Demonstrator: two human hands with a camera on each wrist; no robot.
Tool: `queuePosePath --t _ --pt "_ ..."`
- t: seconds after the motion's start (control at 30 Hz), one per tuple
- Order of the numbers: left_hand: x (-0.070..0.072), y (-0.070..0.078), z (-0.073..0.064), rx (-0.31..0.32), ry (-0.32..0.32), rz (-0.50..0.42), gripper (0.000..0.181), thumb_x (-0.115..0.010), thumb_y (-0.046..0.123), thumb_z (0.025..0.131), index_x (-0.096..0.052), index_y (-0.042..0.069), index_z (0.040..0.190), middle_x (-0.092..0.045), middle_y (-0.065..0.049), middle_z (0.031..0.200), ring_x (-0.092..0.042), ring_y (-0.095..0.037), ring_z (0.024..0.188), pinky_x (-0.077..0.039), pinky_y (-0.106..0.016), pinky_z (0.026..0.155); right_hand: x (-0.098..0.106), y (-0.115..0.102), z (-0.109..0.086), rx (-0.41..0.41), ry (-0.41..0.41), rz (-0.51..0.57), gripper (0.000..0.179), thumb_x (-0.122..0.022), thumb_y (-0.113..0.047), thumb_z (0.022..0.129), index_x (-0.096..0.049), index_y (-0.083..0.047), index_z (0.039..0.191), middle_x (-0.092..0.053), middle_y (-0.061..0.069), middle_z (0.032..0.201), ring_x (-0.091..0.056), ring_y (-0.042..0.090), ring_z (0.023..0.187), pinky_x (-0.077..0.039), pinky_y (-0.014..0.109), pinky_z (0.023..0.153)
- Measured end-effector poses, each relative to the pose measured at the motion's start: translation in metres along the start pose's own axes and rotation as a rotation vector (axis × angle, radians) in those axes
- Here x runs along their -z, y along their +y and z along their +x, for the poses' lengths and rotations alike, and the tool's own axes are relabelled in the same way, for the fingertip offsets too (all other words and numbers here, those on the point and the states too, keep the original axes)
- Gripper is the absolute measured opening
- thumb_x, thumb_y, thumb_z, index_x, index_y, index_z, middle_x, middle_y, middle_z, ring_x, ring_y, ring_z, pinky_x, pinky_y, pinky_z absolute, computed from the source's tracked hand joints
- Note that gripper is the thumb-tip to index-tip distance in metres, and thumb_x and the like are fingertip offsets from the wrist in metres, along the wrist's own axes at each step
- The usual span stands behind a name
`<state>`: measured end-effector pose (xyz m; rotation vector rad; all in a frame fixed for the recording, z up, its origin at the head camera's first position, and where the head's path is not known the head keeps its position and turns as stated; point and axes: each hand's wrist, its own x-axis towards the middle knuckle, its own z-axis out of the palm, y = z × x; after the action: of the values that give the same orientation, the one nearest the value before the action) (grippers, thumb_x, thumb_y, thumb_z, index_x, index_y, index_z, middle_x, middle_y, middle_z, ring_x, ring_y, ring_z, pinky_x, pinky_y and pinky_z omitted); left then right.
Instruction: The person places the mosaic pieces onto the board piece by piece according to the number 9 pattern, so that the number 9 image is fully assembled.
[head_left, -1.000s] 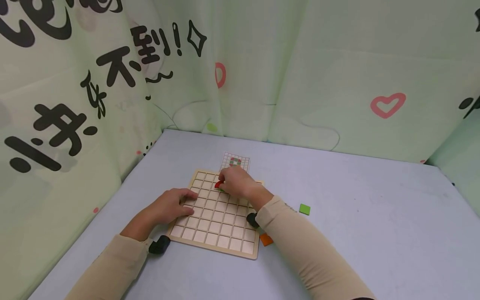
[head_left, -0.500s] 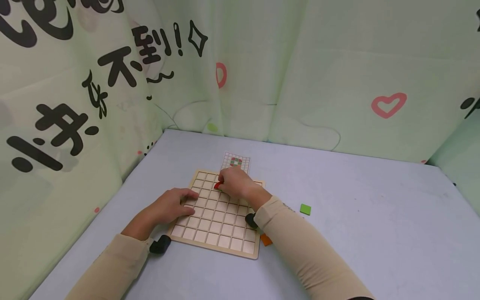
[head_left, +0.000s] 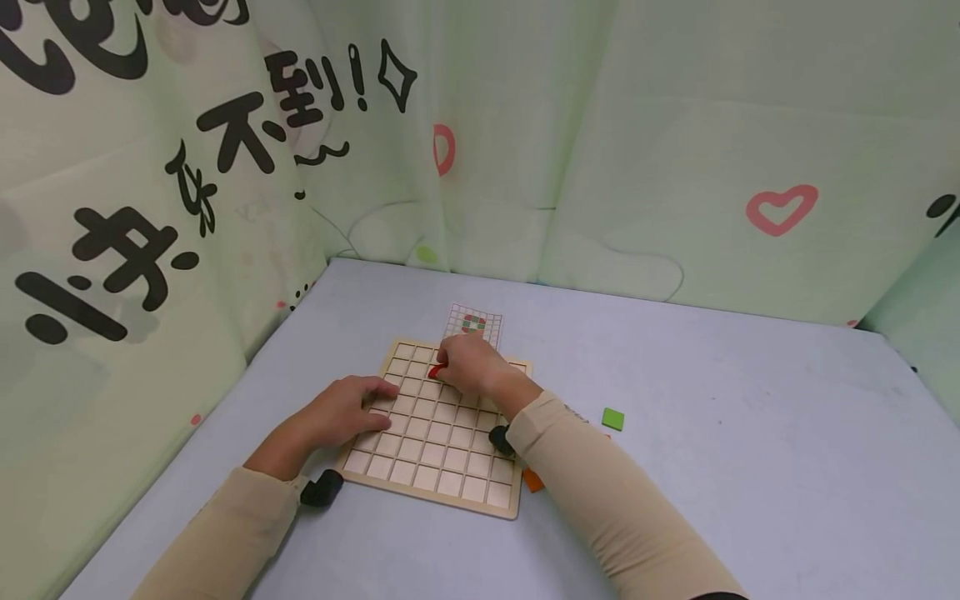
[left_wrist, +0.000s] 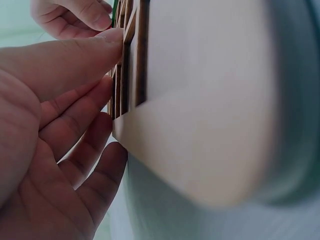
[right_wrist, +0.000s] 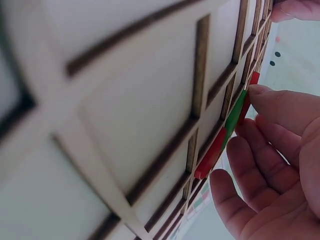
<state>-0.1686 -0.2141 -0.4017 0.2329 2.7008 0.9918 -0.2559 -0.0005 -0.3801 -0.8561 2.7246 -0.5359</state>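
Note:
A wooden grid board (head_left: 431, 502) lies on the table. My right hand (head_left: 474, 365) is over its far part, with thumb and fingers on a red tile (head_left: 435, 372). In the right wrist view the thumb (right_wrist: 282, 107) touches this red tile (right_wrist: 245, 107), beside a green tile (right_wrist: 233, 117) and another red tile (right_wrist: 211, 152) on the grid. The hand hides most of these tiles from the head view. My left hand (head_left: 341, 414) rests at the board's left edge, thumb and fingers apart. The left wrist view shows its fingertips against the board's side (left_wrist: 200, 145).
Behind the board lies a printed grid card (head_left: 491, 321) with a red and green pattern. A green tile (head_left: 612, 418) and an orange piece (head_left: 532, 480) lie to the right, the orange one partly behind the right sleeve. A pale printed curtain (head_left: 637, 167) borders the table.
The red tile under my right hand has turned and settled slightly, and the green that showed beside it is now hidden by the hand. My left hand stays in place.

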Motion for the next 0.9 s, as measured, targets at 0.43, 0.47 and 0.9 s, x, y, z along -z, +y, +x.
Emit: queuePosePath --t 0.43,0.47,0.9 --pt "0.0004 -0.0021 0.0006 -0.023 0.000 -0.001 0.042 -0.074 0.013 0.090 -0.064 0.005 0.130 -0.057 -0.016 0.138 -0.044 -0.037 0.135 -0.038 -0.053 0.108 0.0004 0.0001 0.0008 -0.005 -0.025 -0.014 0.016 -0.064 -0.015 0.098 -0.070 -0.005 0.108 -0.068 0.004 0.097 -0.059 0.016 0.079 -0.051 0.030 0.074" --pt "0.0006 -0.0020 0.0005 -0.025 0.000 -0.002 0.042 -0.074 0.013 0.090 -0.064 0.005 0.130 -0.057 -0.016 0.138 -0.044 -0.037 0.135 -0.038 -0.053 0.108 0.0004 0.0000 0.0007 -0.002 -0.024 -0.017 0.016 -0.064 -0.015 0.098 -0.070 -0.005 0.109 -0.068 0.004 0.098 -0.059 0.016 0.080 -0.051 0.030 0.075" --pt "-0.0005 -0.0025 0.0019 -0.022 0.001 0.010 0.042 -0.074 0.013 0.090 -0.064 0.005 0.130 -0.058 -0.015 0.137 -0.045 -0.037 0.135 -0.038 -0.053 0.108 -0.0001 -0.0015 0.0020 0.015 -0.031 -0.071 0.010 -0.064 -0.015 0.098 -0.070 -0.009 0.103 -0.066 0.001 0.092 -0.058 0.016 0.079 -0.050 0.031 0.075"
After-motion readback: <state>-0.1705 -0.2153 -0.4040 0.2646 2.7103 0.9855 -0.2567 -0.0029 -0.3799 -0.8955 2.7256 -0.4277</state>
